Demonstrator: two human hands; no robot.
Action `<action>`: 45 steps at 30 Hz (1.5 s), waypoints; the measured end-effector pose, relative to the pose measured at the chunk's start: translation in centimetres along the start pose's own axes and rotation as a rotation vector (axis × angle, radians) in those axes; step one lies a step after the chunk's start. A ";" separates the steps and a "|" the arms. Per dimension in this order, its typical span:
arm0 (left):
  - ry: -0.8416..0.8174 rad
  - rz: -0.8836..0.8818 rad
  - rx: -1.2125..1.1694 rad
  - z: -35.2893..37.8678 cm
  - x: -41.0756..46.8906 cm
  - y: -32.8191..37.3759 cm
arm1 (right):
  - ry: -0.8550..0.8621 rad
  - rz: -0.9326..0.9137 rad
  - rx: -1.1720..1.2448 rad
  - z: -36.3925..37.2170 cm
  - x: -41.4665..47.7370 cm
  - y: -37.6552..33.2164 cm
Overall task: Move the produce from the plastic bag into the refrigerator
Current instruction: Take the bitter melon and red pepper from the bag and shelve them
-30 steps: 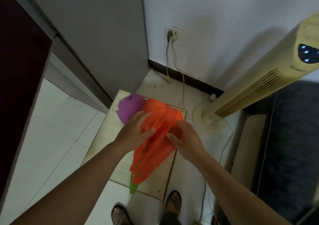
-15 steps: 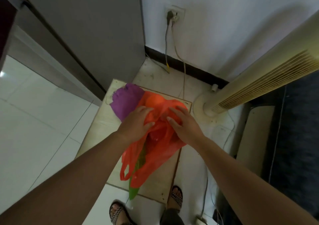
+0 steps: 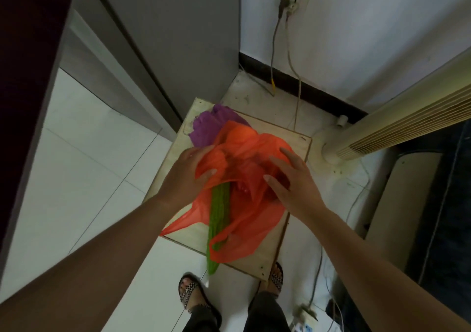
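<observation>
Right now you are pinching the rim of the orange plastic bag (image 3: pixel 244 150) with your left hand (image 3: pixel 184 178), while your right hand (image 3: pixel 295 184) is lying straight-fingered on its other side. The bag is sitting on a wooden board (image 3: pixel 299 144), a green gourd (image 3: pixel 220 207) poking out of its mouth toward your feet; the grey refrigerator (image 3: pixel 178 38) is standing just beyond the board.

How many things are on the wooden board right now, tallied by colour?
Orange: 1, the orange bag
Purple: 1, the purple bag
Green: 1, the green gourd sticking out of the orange bag
Total: 3 on the wooden board; reddish shapes behind the orange film cannot be counted.
</observation>
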State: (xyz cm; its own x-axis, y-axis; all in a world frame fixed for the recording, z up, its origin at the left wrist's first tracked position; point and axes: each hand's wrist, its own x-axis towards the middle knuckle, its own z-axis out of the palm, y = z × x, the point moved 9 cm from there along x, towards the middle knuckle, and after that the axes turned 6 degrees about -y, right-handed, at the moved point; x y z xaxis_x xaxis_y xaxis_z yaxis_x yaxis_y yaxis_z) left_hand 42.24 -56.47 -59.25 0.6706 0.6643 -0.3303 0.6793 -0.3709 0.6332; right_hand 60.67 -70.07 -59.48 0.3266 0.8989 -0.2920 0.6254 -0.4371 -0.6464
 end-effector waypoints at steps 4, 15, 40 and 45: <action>-0.038 0.000 -0.029 1.1 -1.9 -0.3 | 0.005 0.062 -0.012 1.1 -2.4 0.2; 0.008 -0.066 -0.096 1.6 -2.1 -0.6 | -0.089 0.171 -0.028 2.3 -1.8 2.7; -0.127 0.076 0.191 1.3 -8.6 -0.3 | -0.175 0.099 -0.089 8.1 -8.9 -2.9; -0.198 -0.028 0.028 3.2 -8.4 -2.7 | -0.305 0.138 -0.282 8.1 -10.2 1.5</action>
State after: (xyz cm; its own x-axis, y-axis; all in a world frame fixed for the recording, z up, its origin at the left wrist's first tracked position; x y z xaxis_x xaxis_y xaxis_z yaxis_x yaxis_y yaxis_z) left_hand 35.72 -63.18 -60.39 0.6947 0.5348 -0.4810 0.7049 -0.3734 0.6030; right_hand 52.49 -79.64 -63.20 0.2225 0.7802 -0.5845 0.7734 -0.5064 -0.3815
